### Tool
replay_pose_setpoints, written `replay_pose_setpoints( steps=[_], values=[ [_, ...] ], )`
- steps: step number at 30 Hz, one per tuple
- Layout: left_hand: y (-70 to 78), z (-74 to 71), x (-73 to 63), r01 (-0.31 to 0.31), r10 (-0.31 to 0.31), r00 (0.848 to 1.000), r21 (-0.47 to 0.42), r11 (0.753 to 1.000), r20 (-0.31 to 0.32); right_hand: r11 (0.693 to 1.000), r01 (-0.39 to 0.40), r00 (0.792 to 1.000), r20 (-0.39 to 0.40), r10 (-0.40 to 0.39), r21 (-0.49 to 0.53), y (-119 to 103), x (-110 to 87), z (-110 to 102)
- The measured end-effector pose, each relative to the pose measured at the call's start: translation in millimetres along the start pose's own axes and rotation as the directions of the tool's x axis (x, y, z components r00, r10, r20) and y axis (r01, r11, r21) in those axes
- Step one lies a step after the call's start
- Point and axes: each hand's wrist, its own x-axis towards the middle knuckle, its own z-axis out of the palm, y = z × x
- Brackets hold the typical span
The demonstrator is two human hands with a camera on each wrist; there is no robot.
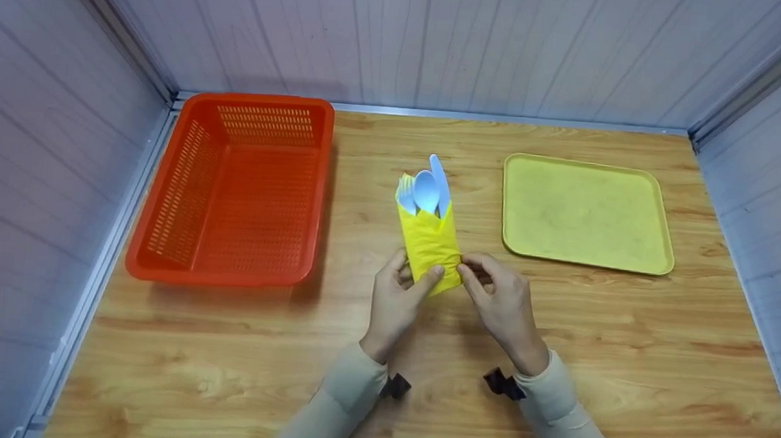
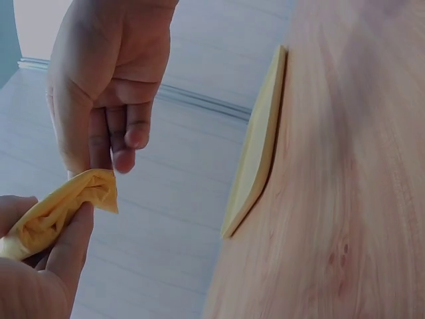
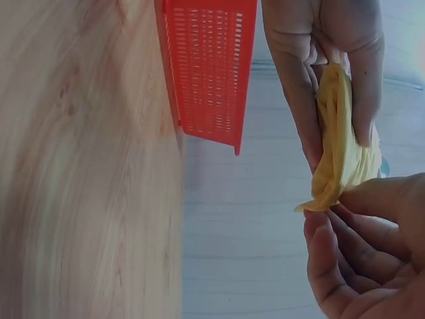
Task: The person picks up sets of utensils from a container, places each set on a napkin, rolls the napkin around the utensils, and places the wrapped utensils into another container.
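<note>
A yellow napkin [image 1: 430, 242] is wrapped as a pouch around a pale blue plastic fork [image 1: 406, 194], spoon [image 1: 426, 190] and knife [image 1: 439, 181], whose upper ends stick out of the top. My left hand [image 1: 398, 301] grips the pouch's lower left, thumb across its front. At the lower right edge my right hand [image 1: 503, 302] pinches the napkin between thumb and fingers. In the right wrist view the napkin [image 3: 335, 146] shows folded layers and a small loose corner by the right fingertips. The pouch is held up off the table; the cutlery handles are hidden inside.
A red-orange slotted plastic basket [image 1: 225, 277] stands on the wooden table [image 1: 376, 417] to the left. On the right lies a yellow rectangular tray [image 1: 586, 215]. Pale panel walls [image 1: 416, 42] enclose the table at the back and both sides.
</note>
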Motion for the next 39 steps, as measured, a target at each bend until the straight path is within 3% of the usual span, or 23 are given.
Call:
replay_pose_setpoints(
  steps=[4,7,9,13,17,21,24,32,39],
  values=[
    [-2.8,1.3,1.9,0.0,0.0,1.0,-0.017,1.0,0.009,0.998,-0.037,0.999,0.024,0.035,0.051,-0.8,-1.3,1.7],
    [-3.4,0.6,3.6,0.016,-0.016,1.0,-0.01,1.0,0.02,0.983,-0.121,0.991,0.065,0.114,0.134,-0.4,-2.0,0.4],
    [-2.6,-1.0,5.0,0.037,-0.037,0.999,-0.002,0.999,0.039,0.958,-0.198,0.979,0.097,0.182,0.206,0.5,-2.1,-1.5],
    [-0.8,-5.9,8.9,0.077,-0.081,0.992,0.041,0.996,0.1,0.854,-0.352,0.935,0.17,0.31,0.382,2.0,-2.1,-6.0],
    [0.4,-11.7,12.8,0.107,-0.116,0.978,0.064,0.992,0.172,0.741,-0.442,0.897,0.236,0.374,0.506,4.9,-3.1,-7.9],
    [1.3,-16.5,15.0,0.133,-0.139,0.962,0.039,0.99,0.236,0.682,-0.467,0.884,0.279,0.375,0.563,9.1,-5.5,-7.6],
    [1.7,-18.1,16.3,0.142,-0.147,0.955,0.036,0.989,0.259,0.672,-0.459,0.888,0.282,0.362,0.581,10.2,-7.4,-6.8],
    [1.5,-17.3,17.2,0.16,-0.17,0.942,0.058,0.985,0.29,0.721,-0.392,0.917,0.174,0.36,0.571,10.6,-12.7,-1.8],
    [1.0,-17.7,16.5,0.156,-0.174,0.946,0.087,0.984,0.274,0.665,-0.421,0.904,0.222,0.366,0.617,13.3,-14.6,-0.1]
  ],
)
